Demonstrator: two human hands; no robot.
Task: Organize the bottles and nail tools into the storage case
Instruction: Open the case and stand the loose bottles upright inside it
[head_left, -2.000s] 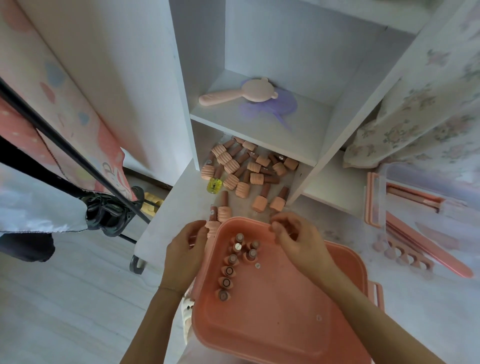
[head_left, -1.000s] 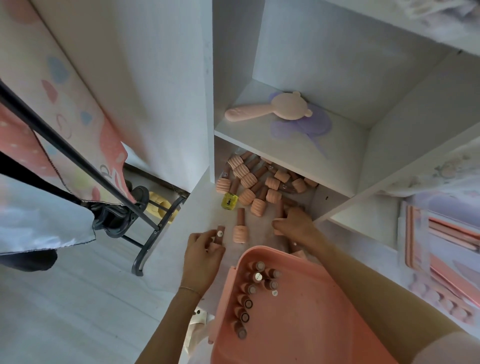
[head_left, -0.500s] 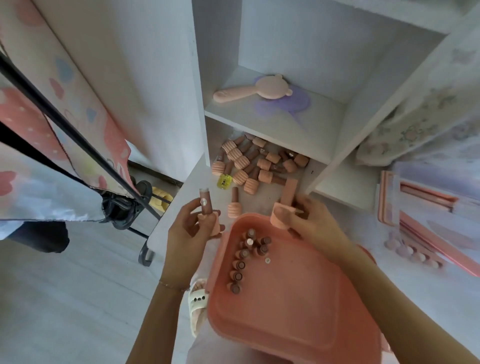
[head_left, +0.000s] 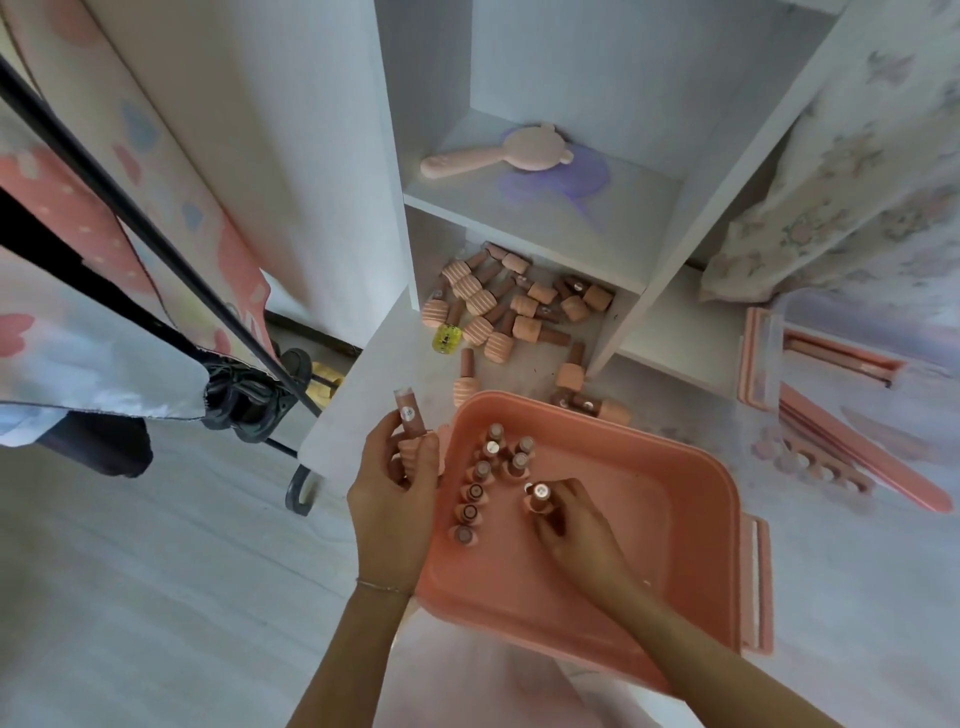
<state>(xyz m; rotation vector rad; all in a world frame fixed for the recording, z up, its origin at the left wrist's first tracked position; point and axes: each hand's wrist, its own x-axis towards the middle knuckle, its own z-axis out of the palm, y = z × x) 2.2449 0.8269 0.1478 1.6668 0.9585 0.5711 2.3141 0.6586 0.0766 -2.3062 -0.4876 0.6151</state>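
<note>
Bottle (head_left: 539, 497) in right hand (head_left: 569, 519), inside storage case (head_left: 670, 525)

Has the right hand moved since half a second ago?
Yes. The right hand has carried its bottle from the case rim inward, beside the standing bottles.

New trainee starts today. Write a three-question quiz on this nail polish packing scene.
1. True or false: the right hand is placing a bottle inside the pink storage case.
2. What colour is the odd bottle in the pile below the shelf? A. blue B. yellow C. green
3. Fill in: the left hand holds its bottles just outside the case's ___ rim.

Key: 1. true 2. B 3. left
</note>
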